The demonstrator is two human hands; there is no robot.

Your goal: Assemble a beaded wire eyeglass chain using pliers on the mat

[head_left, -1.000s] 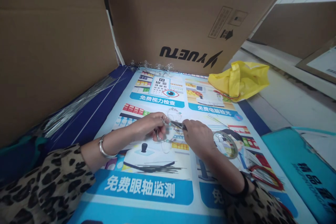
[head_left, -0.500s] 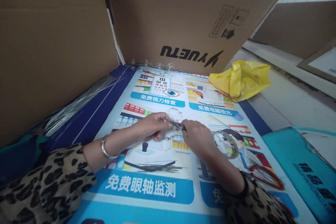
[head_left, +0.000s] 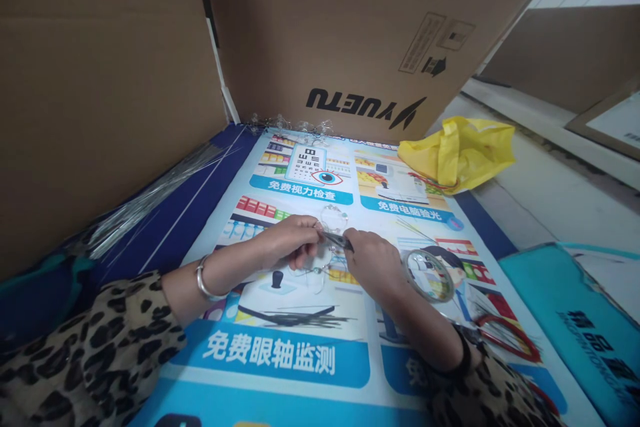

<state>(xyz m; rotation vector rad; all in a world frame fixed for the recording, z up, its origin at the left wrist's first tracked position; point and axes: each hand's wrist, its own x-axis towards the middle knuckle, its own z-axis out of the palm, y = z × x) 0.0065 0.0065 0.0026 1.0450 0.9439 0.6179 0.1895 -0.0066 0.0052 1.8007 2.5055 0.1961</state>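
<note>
Over the middle of the printed poster point(head_left: 320, 207), my left hand point(head_left: 295, 240) pinches a thin wire piece with small beads point(head_left: 334, 215), bent into loops above and below the fingers. My right hand point(head_left: 375, 260) is closed round a pair of pliers point(head_left: 337, 239), whose dark jaws point left and meet the wire at my left fingertips. The handles are mostly hidden in my right palm. Short dark wire lengths point(head_left: 310, 317) lie on the poster just below my hands. A roll of clear tape point(head_left: 429, 275) sits beside my right wrist.
Red-handled scissors point(head_left: 507, 337) lie by my right forearm. A yellow plastic bag point(head_left: 457, 153) rests at the back right, a teal bag point(head_left: 565, 320) at the right. Cardboard walls point(head_left: 320, 33) rise behind and left, with wire bundles point(head_left: 155, 193) and beaded wire pieces point(head_left: 290, 125) at their foot.
My left fingers have turned a little, moving slightly left along with the plier tips. The lower wire loop has shifted. Both hands keep their hold.
</note>
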